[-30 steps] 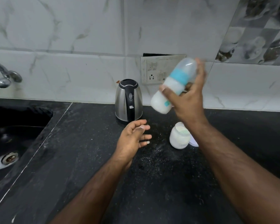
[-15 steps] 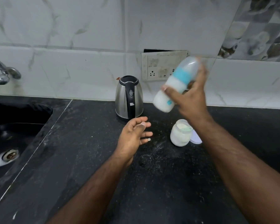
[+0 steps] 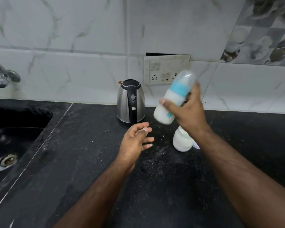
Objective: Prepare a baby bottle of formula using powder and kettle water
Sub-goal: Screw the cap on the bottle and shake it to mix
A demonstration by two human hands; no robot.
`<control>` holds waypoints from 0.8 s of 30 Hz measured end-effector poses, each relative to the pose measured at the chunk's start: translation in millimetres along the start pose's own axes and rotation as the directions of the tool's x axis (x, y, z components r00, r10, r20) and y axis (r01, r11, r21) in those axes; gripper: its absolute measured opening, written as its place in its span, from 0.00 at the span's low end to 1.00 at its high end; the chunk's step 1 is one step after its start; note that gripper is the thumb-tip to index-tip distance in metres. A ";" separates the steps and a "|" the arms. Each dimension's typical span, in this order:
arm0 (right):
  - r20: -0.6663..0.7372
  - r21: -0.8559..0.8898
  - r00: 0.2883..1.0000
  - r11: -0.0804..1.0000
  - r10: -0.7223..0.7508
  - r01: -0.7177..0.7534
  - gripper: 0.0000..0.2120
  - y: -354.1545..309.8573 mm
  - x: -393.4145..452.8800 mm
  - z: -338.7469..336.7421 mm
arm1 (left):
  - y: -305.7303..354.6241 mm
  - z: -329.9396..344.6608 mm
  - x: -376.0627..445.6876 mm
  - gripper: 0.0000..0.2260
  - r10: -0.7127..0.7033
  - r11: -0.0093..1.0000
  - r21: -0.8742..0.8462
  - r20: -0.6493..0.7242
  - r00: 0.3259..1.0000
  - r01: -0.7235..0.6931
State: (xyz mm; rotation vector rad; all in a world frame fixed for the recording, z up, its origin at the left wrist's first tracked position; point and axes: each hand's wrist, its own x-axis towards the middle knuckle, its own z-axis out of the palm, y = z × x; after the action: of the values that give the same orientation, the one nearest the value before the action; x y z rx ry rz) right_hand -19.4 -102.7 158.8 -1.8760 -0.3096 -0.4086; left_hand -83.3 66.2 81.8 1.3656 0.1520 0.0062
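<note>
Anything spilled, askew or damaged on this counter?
Yes. White powder specks are scattered over the black counter between the left hand and the open powder jar. The wall switch plate sits askew, with a dark gap above it. The bottle gripped in the right hand is capped.

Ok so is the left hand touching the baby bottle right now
Apart. The head view shows the left hand open and low over the counter, with dark countertop visible between it and the baby bottle, which only the right hand grips.
</note>
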 end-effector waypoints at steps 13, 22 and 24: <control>-0.057 0.050 0.998 0.999 -0.007 0.009 0.46 2.1 -0.9 0.4 | 2.8 1.8 -0.8 0.10 -0.001 1.000 -0.030 0.002 1.000 0.001; -0.037 0.003 0.999 0.999 -0.032 0.032 0.36 -7.4 -1.4 0.9 | 2.7 0.8 -4.9 0.10 -0.015 1.000 -0.022 -0.002 1.000 0.015; 0.174 -0.176 0.985 0.984 0.018 0.013 0.40 0.6 -11.8 5.3 | 2.0 1.1 -7.4 0.10 -0.005 1.000 -0.017 0.013 1.000 0.006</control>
State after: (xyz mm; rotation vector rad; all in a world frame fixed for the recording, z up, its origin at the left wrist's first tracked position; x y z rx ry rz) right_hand -29.2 -98.1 151.7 -2.0911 -0.3994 -0.2761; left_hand -90.3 64.8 84.8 1.3476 0.1448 -0.0057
